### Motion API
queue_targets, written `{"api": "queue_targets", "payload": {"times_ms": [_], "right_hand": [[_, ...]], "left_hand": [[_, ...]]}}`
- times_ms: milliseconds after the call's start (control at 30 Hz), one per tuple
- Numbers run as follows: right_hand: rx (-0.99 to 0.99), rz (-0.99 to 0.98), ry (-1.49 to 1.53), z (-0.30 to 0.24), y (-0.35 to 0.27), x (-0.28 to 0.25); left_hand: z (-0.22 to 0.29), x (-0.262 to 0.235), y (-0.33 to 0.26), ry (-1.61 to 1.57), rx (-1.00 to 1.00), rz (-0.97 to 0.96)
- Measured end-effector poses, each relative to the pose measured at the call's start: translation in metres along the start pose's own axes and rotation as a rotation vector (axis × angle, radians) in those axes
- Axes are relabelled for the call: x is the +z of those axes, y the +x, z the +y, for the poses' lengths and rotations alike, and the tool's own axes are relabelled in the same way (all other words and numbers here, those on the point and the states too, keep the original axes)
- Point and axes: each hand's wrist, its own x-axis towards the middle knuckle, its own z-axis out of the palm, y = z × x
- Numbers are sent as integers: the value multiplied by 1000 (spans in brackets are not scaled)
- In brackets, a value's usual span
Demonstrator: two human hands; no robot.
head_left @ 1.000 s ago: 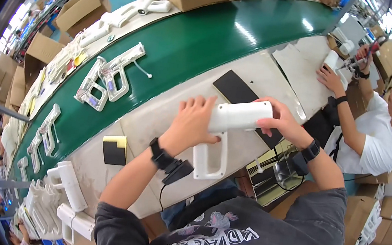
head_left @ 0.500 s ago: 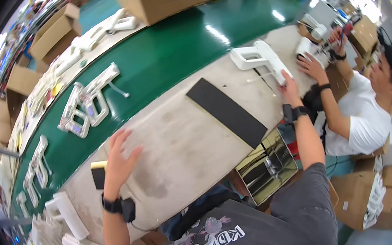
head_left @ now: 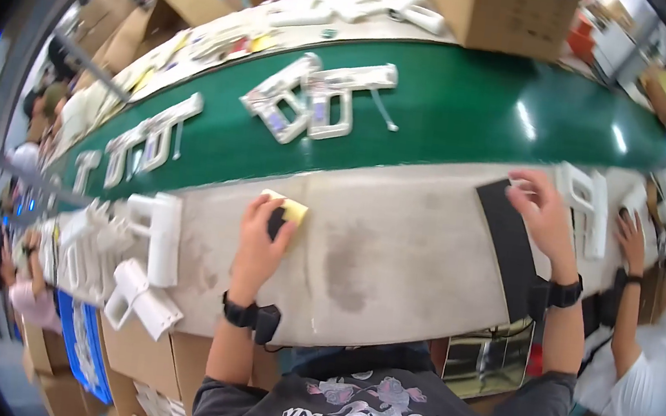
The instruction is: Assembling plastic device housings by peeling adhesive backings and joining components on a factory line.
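The left hand (head_left: 258, 242) is covering part of a small pad (head_left: 295, 210) well left of the black strip (head_left: 506, 256) on the worktop (head_left: 410, 250), its thumb and fingers bending around the pad, with no way of telling whether they are clamping it. The right hand (head_left: 544, 217) is hanging over the strip's far end, its thumb and fingers standing apart, contact with the strip being unclear. A white shell (head_left: 597, 215) is lying just right of the strip, other shells (head_left: 166, 238) are lying far to its left, past the pad, and the green belt (head_left: 459, 107) is stretching beyond its far end
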Motion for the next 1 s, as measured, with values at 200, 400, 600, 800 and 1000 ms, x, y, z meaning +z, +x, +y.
{"api": "queue_targets", "payload": {"times_ms": [200, 400, 600, 800, 1000], "right_hand": [[-537, -352, -310, -53, 157, 177], [-696, -336, -923, -31, 202, 281], [-856, -332, -873, -46, 183, 234], [-981, -510, -821, -93, 37, 191], [-937, -613, -756, -73, -91, 205]], "left_hand": [[20, -4, -31, 41, -65, 41], [-6, -14, -59, 106, -147, 91], [-40, 8, -38, 142, -255, 80], [-40, -14, -31, -1, -400, -10], [-16, -41, -76, -759, -554, 32]]}}
